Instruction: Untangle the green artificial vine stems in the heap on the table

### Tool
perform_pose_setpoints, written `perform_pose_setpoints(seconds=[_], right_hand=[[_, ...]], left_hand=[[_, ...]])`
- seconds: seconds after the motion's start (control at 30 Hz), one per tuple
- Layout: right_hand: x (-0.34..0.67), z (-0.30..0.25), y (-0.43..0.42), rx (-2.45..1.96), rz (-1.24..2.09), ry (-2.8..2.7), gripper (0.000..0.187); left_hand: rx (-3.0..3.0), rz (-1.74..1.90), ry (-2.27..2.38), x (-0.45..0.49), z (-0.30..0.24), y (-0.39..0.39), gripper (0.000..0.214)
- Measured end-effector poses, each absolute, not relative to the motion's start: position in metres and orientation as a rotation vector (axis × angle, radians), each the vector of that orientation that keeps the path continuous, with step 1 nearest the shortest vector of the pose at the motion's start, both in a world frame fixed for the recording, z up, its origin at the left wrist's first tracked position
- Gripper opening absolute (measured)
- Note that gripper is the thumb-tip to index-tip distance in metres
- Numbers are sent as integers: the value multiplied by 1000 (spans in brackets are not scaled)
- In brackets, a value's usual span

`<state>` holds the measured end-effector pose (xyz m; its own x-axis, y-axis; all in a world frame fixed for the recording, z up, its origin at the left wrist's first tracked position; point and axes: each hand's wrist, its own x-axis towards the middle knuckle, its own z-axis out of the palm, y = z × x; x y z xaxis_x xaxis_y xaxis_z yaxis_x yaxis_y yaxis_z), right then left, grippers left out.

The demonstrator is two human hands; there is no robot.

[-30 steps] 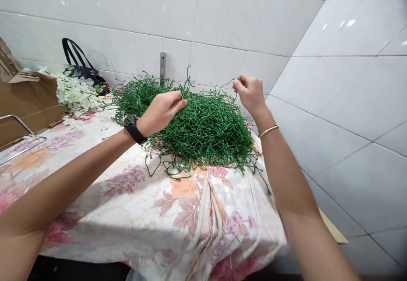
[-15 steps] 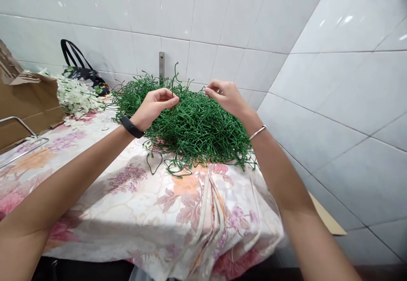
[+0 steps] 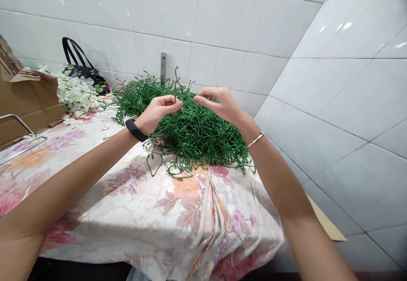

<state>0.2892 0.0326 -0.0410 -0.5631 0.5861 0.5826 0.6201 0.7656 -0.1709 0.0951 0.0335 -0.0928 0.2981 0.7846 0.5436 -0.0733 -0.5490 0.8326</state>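
Note:
My left hand (image 3: 159, 112), with a dark band at the wrist, pinches a thin green artificial flower stem (image 3: 176, 80) between thumb and fingers. The stem's upper part stands up above the hand; its lower end is lost against the green behind. Close by on the right, my right hand (image 3: 224, 104) has its thumb and fingertips brought together, pointing at the left hand with a small gap between them. Whatever those fingertips may hold is too small to make out. Behind and below both hands lies a big tangled heap of green stems (image 3: 206, 139).
A floral tablecloth (image 3: 133, 213) covers the table. To the left are white artificial flowers (image 3: 76, 96), a black floral bag (image 3: 85, 75), a cardboard box (image 3: 32, 103) and a bent metal wire frame (image 3: 23, 125). Tiled walls (image 3: 216, 18) stand behind and on the right.
My right hand has moved left and slightly down, closer to my left hand. The left hand, still pinching the stem, has shifted a little right and down.

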Motion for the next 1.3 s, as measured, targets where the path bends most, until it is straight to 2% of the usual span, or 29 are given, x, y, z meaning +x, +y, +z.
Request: perform_pose_setpoints(seconds=[0.13, 0.4, 0.73, 1.07, 1.3], right_hand=[[279, -41, 20, -830, 122, -2417, 37], [276, -45, 21, -802, 224, -2486, 32], [273, -47, 18, -770, 455, -2411, 38], [274, -47, 22, -796, 238, -2382, 33], [275, -49, 29, -731, 223, -2318, 19]], left_hand=[[1801, 1315, 641, 97, -93, 31, 26], [1842, 1302, 612, 101, -94, 26, 24], [1768, 1480, 643, 102, -91, 22, 19], [1766, 1467, 561, 104, -93, 23, 17], [1809, 1413, 628, 101, -91, 25, 15]])
